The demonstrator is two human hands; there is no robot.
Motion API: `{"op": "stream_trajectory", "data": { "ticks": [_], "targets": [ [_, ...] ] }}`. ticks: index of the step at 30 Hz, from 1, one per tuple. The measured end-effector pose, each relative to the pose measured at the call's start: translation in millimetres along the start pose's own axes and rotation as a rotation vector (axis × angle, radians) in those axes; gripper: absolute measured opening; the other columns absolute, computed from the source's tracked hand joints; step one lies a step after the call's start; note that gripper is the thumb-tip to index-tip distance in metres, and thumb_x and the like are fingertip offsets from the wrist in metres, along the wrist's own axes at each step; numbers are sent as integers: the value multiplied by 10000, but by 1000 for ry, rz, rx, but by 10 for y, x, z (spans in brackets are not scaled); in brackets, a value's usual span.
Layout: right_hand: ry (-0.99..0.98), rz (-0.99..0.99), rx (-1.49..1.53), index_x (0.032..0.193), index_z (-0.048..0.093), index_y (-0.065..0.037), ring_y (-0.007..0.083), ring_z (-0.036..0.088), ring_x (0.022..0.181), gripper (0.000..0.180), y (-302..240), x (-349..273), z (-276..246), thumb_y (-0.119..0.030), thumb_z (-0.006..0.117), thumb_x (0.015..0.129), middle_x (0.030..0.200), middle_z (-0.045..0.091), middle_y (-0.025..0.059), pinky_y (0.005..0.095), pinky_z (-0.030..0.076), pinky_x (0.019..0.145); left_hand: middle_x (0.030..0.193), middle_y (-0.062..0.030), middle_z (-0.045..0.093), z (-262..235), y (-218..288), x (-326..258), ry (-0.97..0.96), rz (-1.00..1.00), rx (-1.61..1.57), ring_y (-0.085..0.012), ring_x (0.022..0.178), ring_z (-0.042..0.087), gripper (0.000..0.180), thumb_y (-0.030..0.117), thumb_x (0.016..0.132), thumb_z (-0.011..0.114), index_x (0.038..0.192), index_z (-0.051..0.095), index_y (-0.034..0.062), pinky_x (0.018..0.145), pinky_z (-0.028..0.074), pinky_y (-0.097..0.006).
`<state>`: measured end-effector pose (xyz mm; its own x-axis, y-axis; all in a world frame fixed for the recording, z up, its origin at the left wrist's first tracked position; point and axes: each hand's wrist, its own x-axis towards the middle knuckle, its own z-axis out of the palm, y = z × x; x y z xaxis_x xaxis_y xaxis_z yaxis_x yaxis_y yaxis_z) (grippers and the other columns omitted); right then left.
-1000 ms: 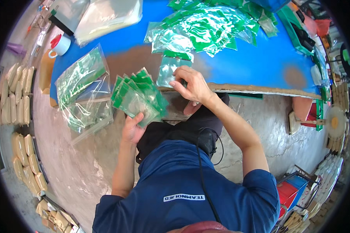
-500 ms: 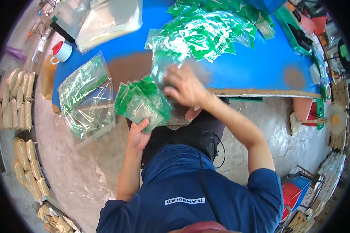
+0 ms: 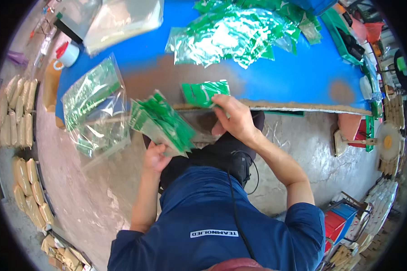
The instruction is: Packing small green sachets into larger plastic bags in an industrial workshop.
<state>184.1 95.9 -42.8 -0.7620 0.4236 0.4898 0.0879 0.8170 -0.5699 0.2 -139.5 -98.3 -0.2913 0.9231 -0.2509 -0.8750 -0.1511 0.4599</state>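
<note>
Clear bag (image 3: 95, 110) of green packets hangs off the table's left edge. Left hand (image 3: 156, 157) grips a fanned stack of green packets (image 3: 160, 121) from below, fingers curled shut round its bottom end (thumb mostly hidden behind the stack). Right hand (image 3: 234, 118) pinches a single green packet (image 3: 204, 92) at the blue table (image 3: 276, 83) front edge, probably thumb underneath. Loose pile of green packets (image 3: 239, 31) sits further back.
</note>
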Motion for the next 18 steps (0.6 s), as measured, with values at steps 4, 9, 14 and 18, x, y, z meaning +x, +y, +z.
{"op": "stream_trajectory", "data": {
  "ticks": [4,9,14,18],
  "targets": [
    [30,772,946,1081,603,14,55,597,798,194,-553,310,29,-163,611,1000,890,687,27,256,499,679,1344,-108,592,62,-50,98,-172,-12,-62,-298,1251,568,637,118,817,784,1384,501,53,1071,449,-497],
    [290,360,-46,1182,603,7,314,636,981,456,380,1180,142,-401,589,978,1056,663,199,458,482,859,1333,-99,594,205,-39,241,90,-8,-40,-286,1245,571,574,104,861,736,1381,497,61,1067,467,-470],
    [85,29,-687,1252,576,0,403,495,1265,585,548,1051,349,-491,601,935,1306,578,217,655,319,1057,1329,-109,582,112,80,-35,158,59,40,-297,1254,559,602,89,849,719,1389,457,46,1080,459,-442],
    [-132,-199,-228,1092,585,-23,373,523,1276,299,94,566,379,-238,661,899,1276,594,194,579,355,1096,1313,-89,582,40,90,-55,132,153,94,-273,1235,567,610,51,836,724,1386,460,52,1081,456,-447]
  ]
}}
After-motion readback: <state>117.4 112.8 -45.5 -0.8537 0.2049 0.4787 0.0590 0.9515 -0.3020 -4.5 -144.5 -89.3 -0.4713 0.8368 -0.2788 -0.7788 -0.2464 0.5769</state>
